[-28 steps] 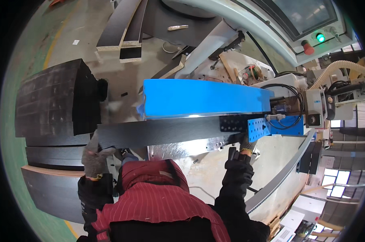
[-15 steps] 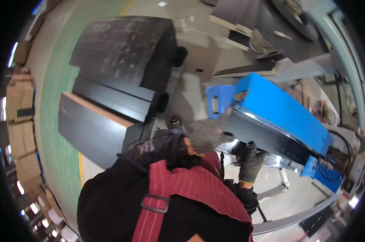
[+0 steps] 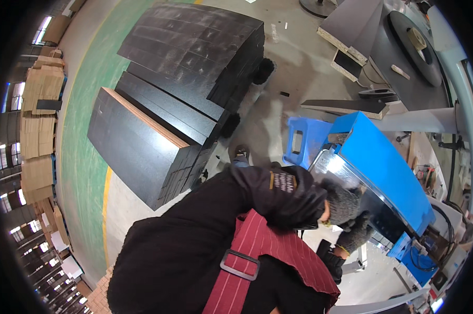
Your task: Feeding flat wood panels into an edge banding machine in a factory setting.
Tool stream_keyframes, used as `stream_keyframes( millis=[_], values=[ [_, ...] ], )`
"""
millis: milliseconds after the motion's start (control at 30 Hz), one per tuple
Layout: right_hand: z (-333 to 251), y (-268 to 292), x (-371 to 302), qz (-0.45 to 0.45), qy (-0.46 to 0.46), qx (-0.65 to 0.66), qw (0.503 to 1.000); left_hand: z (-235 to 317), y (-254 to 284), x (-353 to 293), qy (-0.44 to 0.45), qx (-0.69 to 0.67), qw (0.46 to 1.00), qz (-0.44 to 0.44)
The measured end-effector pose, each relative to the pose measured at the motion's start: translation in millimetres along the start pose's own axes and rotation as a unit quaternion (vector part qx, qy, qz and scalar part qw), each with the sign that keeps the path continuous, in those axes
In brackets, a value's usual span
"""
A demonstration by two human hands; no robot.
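Observation:
A dark board (image 3: 387, 214) lies along the metal bed (image 3: 335, 166) of a machine with a long blue cover (image 3: 380, 162). My left hand (image 3: 344, 203), in a grey knitted glove, reaches across to the board's near-left end, its fingers closed against that end. Just below it, my right hand (image 3: 356, 233), gloved in the same grey, is closed at the board's near edge. The right fingertips are partly hidden by the left hand and by the board. Some of the board is covered by my hands.
Large stacks of dark boards (image 3: 194, 49) stand to my left, one panel (image 3: 134, 149) showing a brown edge. A blue plastic stool (image 3: 304, 138) is beside the machine. Board offcuts (image 3: 346, 107) and a round black disc (image 3: 414, 47) are far right. Cartons (image 3: 37, 136) line the left.
The board has shifted right along the machine, baring shiny metal at its left end. My left hand has moved right, close to my right hand. The view has turned, too.

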State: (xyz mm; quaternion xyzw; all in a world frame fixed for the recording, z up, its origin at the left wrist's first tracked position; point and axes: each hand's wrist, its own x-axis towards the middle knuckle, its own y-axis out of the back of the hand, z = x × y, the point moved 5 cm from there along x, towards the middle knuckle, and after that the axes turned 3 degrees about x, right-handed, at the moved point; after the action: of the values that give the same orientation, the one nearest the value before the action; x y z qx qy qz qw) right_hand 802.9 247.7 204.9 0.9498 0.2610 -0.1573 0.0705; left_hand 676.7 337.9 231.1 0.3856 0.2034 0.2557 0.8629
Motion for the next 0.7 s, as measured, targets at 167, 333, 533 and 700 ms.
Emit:
stream_keyframes(
  millis=[167, 333, 533, 700],
  values=[
    [3, 52, 52, -0.013, 0.065, -0.022, 0.998, 50, -38, 34, -0.071, -0.112, 0.989, -0.068],
    [-11, 96, 78, 0.064, 0.043, -0.027, 0.997, 47, -17, 27, -0.091, -0.378, 0.899, -0.204],
    [-28, 108, 84, 0.246, 0.192, -0.321, 0.894, -51, -68, -74, -0.357, -0.809, 0.341, -0.319],
    [9, -47, -38, 0.04, 0.262, -0.417, 0.869, -254, -114, -218, -0.049, -0.867, 0.483, -0.115]
  ],
)
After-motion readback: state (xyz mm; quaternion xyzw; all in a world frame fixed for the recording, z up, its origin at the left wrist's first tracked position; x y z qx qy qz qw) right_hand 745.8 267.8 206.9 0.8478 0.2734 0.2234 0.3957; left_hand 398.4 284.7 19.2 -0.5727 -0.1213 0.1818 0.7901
